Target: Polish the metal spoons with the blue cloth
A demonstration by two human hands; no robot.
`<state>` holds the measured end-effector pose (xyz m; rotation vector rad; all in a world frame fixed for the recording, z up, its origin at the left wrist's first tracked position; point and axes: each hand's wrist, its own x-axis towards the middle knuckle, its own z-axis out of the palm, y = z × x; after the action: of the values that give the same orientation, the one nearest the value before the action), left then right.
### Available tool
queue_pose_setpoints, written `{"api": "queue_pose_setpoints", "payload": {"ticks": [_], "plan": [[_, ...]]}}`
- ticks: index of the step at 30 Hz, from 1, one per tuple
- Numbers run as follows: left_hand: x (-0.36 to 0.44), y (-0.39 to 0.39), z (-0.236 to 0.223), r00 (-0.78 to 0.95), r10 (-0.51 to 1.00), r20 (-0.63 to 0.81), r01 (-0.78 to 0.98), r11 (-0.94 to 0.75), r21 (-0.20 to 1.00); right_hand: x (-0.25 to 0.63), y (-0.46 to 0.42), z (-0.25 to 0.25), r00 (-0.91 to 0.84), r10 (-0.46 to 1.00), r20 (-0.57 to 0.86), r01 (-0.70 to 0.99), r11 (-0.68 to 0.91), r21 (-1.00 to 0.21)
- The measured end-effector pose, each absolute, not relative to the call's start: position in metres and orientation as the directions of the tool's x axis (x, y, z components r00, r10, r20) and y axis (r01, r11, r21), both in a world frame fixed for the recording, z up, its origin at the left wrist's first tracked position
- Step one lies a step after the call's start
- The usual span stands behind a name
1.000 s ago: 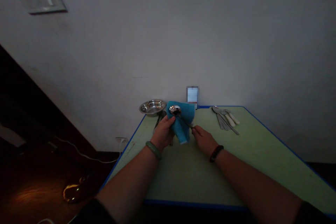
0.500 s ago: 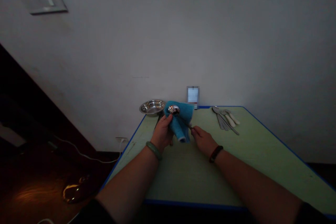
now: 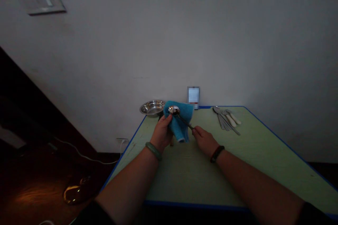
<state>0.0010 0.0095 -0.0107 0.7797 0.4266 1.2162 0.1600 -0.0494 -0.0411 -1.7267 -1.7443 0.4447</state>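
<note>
A shiny metal spoon (image 3: 174,110) lies slanted across a blue cloth (image 3: 186,111), its bowl at the upper left. My left hand (image 3: 162,132) is closed around the cloth, with the thumb close to the spoon's bowl; the fingers behind the cloth are hidden. The end of the spoon's handle is pinched in my right hand (image 3: 202,138). Both hands are above the table, and the cloth hangs down between them.
A round steel bowl (image 3: 152,109) stands at the table's (image 3: 200,182) back left corner. Several pieces of cutlery (image 3: 223,119), two with white handles, lie at the back right. A phone-like screen (image 3: 193,97), blurred out, leans at the wall.
My hands, the cloth and the spoon are nearly where they were. More of the spoon's handle shows against the cloth now. The view has shifted very slightly.
</note>
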Motion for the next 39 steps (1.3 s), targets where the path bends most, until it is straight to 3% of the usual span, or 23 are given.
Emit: {"api": "queue_pose_setpoints", "payload": {"ticks": [12, 18, 25, 32, 39], "plan": [[-0.001, 0.011, -0.010, 0.306, 0.950, 0.068, -0.670, 0.165, 0.724, 0.162, -0.051, -0.041, 0.113, 0.942, 0.315, 0.747, 0.129, -0.653], [-0.001, 0.011, -0.008, 0.291, 0.955, 0.064, -0.693, 0.164, 0.702, 0.163, -0.049, -0.043, 0.022, 0.905, 0.425, 0.798, 0.240, -0.553], [0.000, 0.009, -0.006, 0.298, 0.954, 0.031, -0.687, 0.192, 0.701, 0.164, -0.048, -0.044, -0.032, 0.899, 0.437, 0.831, 0.267, -0.488], [0.000, 0.005, -0.001, 0.285, 0.955, -0.083, -0.701, 0.267, 0.661, 0.163, -0.051, -0.042, -0.024, 0.902, 0.430, 0.801, 0.276, -0.532], [-0.001, 0.006, 0.001, 0.289, 0.946, -0.146, -0.695, 0.312, 0.647, 0.164, -0.050, -0.041, -0.060, 0.908, 0.414, 0.827, 0.278, -0.489]]}}
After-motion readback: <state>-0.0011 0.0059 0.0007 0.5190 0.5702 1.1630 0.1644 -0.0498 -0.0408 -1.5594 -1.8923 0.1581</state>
